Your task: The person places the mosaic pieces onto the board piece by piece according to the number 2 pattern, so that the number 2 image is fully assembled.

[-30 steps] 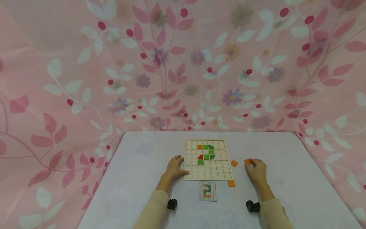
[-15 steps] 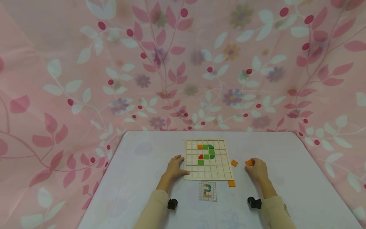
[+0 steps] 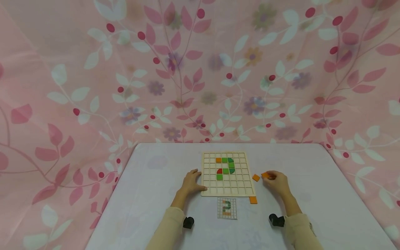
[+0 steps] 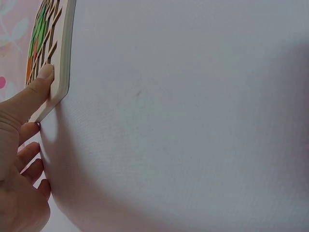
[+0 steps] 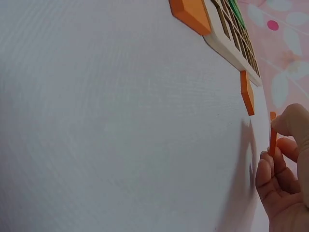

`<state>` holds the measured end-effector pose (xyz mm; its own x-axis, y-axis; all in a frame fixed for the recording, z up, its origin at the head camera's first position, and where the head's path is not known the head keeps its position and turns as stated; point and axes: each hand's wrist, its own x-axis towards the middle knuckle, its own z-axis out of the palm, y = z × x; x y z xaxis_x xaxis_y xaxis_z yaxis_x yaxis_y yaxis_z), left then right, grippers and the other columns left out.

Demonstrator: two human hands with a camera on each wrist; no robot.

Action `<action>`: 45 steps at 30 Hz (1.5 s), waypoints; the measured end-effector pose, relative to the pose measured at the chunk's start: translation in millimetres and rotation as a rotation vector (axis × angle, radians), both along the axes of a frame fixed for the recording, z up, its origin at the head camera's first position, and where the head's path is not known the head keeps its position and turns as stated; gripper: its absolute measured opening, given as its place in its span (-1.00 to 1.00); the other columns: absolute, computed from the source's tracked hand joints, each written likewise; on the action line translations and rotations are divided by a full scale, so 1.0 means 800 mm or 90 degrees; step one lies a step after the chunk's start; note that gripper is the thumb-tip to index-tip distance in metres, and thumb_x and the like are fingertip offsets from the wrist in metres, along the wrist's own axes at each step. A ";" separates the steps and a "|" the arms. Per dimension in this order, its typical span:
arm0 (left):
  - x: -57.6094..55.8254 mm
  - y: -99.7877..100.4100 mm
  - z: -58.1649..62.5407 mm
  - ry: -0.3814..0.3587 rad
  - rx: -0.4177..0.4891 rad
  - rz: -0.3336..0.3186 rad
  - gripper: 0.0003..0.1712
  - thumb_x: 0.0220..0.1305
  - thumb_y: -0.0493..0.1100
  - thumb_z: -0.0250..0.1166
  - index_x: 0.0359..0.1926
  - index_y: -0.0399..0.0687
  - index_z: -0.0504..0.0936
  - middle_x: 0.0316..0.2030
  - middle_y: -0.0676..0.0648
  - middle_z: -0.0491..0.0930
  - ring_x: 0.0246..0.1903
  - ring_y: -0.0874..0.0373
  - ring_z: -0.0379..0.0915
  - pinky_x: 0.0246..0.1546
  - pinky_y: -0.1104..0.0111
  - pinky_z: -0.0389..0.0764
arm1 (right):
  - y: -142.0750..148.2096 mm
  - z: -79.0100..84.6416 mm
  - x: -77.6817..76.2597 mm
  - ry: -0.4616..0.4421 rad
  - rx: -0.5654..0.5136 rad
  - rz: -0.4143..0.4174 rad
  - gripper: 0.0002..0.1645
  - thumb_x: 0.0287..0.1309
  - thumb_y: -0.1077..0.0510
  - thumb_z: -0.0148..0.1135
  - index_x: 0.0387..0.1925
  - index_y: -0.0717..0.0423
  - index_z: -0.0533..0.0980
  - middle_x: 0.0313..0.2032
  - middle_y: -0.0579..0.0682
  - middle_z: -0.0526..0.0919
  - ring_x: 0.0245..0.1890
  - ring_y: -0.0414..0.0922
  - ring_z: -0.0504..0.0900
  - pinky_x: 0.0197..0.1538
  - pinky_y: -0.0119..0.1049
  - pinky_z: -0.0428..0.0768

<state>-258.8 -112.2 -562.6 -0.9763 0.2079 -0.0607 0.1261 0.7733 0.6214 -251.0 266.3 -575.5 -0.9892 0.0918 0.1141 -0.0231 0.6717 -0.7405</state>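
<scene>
A pale wooden grid board (image 3: 207,182) lies on the table, with green, orange and red tiles in its upper middle squares. My left hand (image 3: 190,182) is spread at the board's left side, its thumb resting on the rim by the near corner in the left wrist view. Right of the board, my right hand (image 3: 279,183) pinches an orange square tile (image 5: 273,133) between thumb and fingers, above the tabletop. A second orange tile (image 3: 256,177) lies between that hand and the board's right edge. Another orange tile (image 3: 253,200) sits at the near right corner.
A small printed card (image 3: 232,208) with a coloured grid pattern lies just in front of the board. The white-covered table (image 3: 156,152) ends at a pink floral curtain (image 3: 206,69). Each wrist carries a black camera (image 3: 188,223).
My right hand has shifted left toward the board and slightly away from me, carrying the pinched orange tile closer to the loose one. My left hand and the board have stayed put.
</scene>
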 end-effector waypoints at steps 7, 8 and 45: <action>-0.001 -0.001 0.001 0.008 0.005 -0.003 -0.12 -0.19 -0.04 0.57 0.17 -0.32 0.45 0.28 -0.30 0.27 0.27 -0.27 0.14 0.26 -0.06 0.23 | -0.008 0.005 -0.001 0.025 -0.044 0.000 -0.63 -0.04 0.32 0.34 -0.18 0.51 0.55 -0.29 0.34 0.64 -0.41 -0.10 0.59 -0.38 -0.58 0.52; -0.001 -0.002 0.000 0.008 0.003 -0.003 -0.12 -0.19 -0.03 0.56 0.17 -0.31 0.45 0.28 -0.30 0.28 0.27 -0.27 0.14 0.26 -0.06 0.23 | -0.011 0.005 -0.001 0.034 -0.061 -0.002 -0.64 -0.05 0.33 0.35 -0.19 0.51 0.55 -0.30 0.34 0.64 -0.43 -0.13 0.59 -0.39 -0.60 0.52; -0.001 -0.003 -0.002 0.000 0.005 -0.014 -0.12 -0.16 -0.02 0.55 0.18 -0.32 0.44 0.28 -0.31 0.27 0.27 -0.27 0.14 0.23 -0.09 0.25 | -0.205 0.007 -0.009 0.071 0.066 0.364 -0.69 0.00 0.32 0.27 -0.15 0.32 0.62 -0.14 0.15 0.59 -0.13 -0.01 0.51 -0.07 -0.11 0.56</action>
<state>-259.6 -114.2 -564.4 -0.9714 0.2301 -0.0592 0.1431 0.7654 0.6274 -258.3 102.2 -569.7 -0.8601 -0.4691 0.2006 -0.4765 0.5983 -0.6441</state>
